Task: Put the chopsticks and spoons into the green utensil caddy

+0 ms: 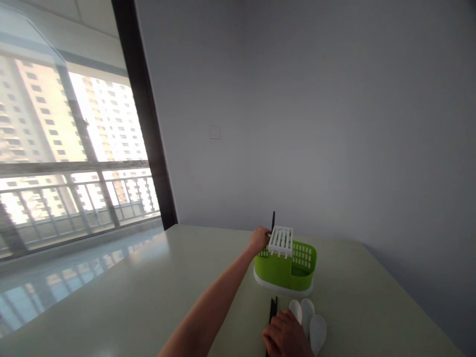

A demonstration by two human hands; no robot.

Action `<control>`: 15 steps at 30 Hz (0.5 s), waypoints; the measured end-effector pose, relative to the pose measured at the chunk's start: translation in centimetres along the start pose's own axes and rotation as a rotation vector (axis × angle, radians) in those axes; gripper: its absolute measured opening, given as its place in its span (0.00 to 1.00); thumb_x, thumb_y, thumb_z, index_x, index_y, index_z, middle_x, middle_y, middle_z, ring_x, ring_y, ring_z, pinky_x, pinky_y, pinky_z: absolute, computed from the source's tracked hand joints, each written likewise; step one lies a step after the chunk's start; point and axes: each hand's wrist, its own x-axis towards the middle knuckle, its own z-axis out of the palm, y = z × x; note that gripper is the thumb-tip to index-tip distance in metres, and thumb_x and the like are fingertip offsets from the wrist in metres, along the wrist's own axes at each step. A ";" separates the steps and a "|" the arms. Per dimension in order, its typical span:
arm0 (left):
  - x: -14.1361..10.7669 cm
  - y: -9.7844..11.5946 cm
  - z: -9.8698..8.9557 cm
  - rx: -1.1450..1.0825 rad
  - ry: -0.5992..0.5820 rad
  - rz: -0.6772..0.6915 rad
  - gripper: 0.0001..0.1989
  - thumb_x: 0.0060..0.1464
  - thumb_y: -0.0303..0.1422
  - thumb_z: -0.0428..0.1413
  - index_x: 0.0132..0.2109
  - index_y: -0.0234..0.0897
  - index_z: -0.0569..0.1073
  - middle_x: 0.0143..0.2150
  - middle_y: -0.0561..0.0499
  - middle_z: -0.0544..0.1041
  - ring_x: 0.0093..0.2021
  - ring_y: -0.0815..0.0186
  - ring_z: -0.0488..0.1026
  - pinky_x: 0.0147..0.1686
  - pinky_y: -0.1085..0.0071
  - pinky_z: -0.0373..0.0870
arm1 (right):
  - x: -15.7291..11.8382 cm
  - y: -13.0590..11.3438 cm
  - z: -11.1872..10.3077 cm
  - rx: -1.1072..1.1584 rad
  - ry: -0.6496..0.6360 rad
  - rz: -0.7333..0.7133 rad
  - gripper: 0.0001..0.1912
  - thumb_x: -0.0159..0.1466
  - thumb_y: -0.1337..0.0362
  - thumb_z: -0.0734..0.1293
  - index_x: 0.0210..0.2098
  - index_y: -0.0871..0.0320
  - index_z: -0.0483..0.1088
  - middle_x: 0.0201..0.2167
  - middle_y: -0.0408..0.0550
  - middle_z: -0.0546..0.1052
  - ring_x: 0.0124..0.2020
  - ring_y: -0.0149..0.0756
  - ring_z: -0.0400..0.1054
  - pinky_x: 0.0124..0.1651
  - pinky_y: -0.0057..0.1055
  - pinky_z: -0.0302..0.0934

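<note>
A green basket [273, 270] with a white base and a white slotted rack [281, 240] on top stands on the table. My left hand [259, 239] reaches to the basket's left rear side, its fingers closed around a dark stick [273, 221] that points upward beside the rack. Near the bottom edge my right hand [285, 333] has curled fingers over the lower part of some black sticks [273, 306]; whether it grips them is hidden. Just right of that hand lie white spoons [318, 331], partly covered by it.
The pale table [148, 287] spreads to both sides of the basket. Behind it rises a grey wall [297, 124] with a switch plate [214, 132]. On the left is a large window [92, 163] with a dark frame.
</note>
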 end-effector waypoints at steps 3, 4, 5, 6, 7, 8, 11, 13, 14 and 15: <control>-0.5 0.3 -0.5 0.026 0.034 -0.021 0.15 0.48 0.27 0.53 0.44 0.37 0.76 0.42 0.45 0.76 0.40 0.64 0.71 0.41 0.73 0.65 | 0.1 -0.1 -0.5 0.023 -0.023 0.006 0.04 0.54 0.69 0.64 0.27 0.53 0.66 0.24 0.39 0.71 0.30 0.32 0.62 0.37 0.31 0.48; -0.9 0.5 -0.8 0.029 0.055 -0.029 0.15 0.49 0.29 0.53 0.45 0.37 0.75 0.44 0.45 0.75 0.40 0.64 0.71 0.41 0.73 0.65 | 0.1 -0.1 -0.8 0.034 -0.029 0.012 0.04 0.55 0.69 0.64 0.28 0.53 0.66 0.24 0.39 0.70 0.30 0.32 0.62 0.37 0.31 0.48; -1.5 0.6 -1.1 0.031 0.077 -0.035 0.16 0.50 0.31 0.52 0.48 0.39 0.73 0.46 0.46 0.74 0.40 0.65 0.71 0.40 0.73 0.65 | 0.0 -0.2 -1.0 0.047 -0.037 0.017 0.04 0.55 0.69 0.63 0.28 0.53 0.66 0.25 0.39 0.70 0.30 0.32 0.62 0.38 0.31 0.48; -2.3 0.7 -1.5 0.029 0.105 -0.039 0.17 0.52 0.32 0.51 0.49 0.40 0.72 0.47 0.47 0.73 0.40 0.66 0.71 0.39 0.73 0.65 | 0.0 -0.3 -1.3 0.059 -0.045 0.025 0.04 0.56 0.69 0.63 0.28 0.53 0.66 0.25 0.39 0.70 0.31 0.32 0.61 0.38 0.31 0.48; -3.3 0.7 -1.8 0.020 0.143 -0.042 0.17 0.54 0.34 0.50 0.50 0.41 0.70 0.48 0.48 0.72 0.39 0.67 0.71 0.38 0.74 0.65 | 0.0 -0.5 -1.6 0.069 -0.051 0.038 0.04 0.57 0.69 0.62 0.28 0.53 0.66 0.25 0.39 0.70 0.31 0.32 0.61 0.38 0.31 0.48; -4.6 0.7 -2.0 0.001 0.186 -0.044 0.16 0.54 0.34 0.49 0.50 0.42 0.70 0.47 0.49 0.72 0.37 0.69 0.71 0.37 0.75 0.64 | -0.1 -0.6 -1.8 0.076 -0.056 0.048 0.04 0.58 0.69 0.62 0.28 0.54 0.66 0.26 0.40 0.70 0.31 0.32 0.61 0.39 0.32 0.48; -9.5 0.3 -1.7 -0.115 0.298 -0.076 0.13 0.55 0.35 0.47 0.46 0.42 0.70 0.42 0.53 0.74 0.31 0.73 0.69 0.33 0.76 0.63 | -0.3 -1.0 -2.4 0.090 -0.067 0.072 0.05 0.59 0.69 0.61 0.27 0.55 0.65 0.26 0.40 0.70 0.32 0.33 0.60 0.40 0.33 0.48; -13.2 -0.2 -0.8 -0.188 0.273 -0.124 0.11 0.55 0.35 0.46 0.42 0.40 0.70 0.38 0.54 0.74 0.28 0.73 0.68 0.31 0.76 0.62 | -0.3 -1.3 -2.7 0.099 -0.070 0.088 0.06 0.59 0.69 0.61 0.26 0.55 0.64 0.26 0.41 0.70 0.33 0.34 0.60 0.42 0.34 0.48; -15.1 -0.4 -0.2 -0.203 0.222 -0.152 0.11 0.55 0.35 0.46 0.41 0.40 0.70 0.36 0.54 0.74 0.28 0.73 0.67 0.30 0.76 0.62 | -0.3 -1.4 -2.8 0.105 -0.072 0.099 0.06 0.59 0.69 0.62 0.26 0.55 0.65 0.27 0.41 0.70 0.34 0.34 0.61 0.43 0.35 0.48; -16.8 -0.6 0.4 -0.203 0.153 -0.177 0.10 0.54 0.35 0.47 0.40 0.39 0.70 0.35 0.55 0.74 0.27 0.73 0.67 0.30 0.76 0.62 | -0.3 -1.4 -3.0 0.109 -0.076 0.111 0.06 0.60 0.69 0.62 0.26 0.55 0.65 0.27 0.41 0.70 0.34 0.35 0.61 0.43 0.35 0.48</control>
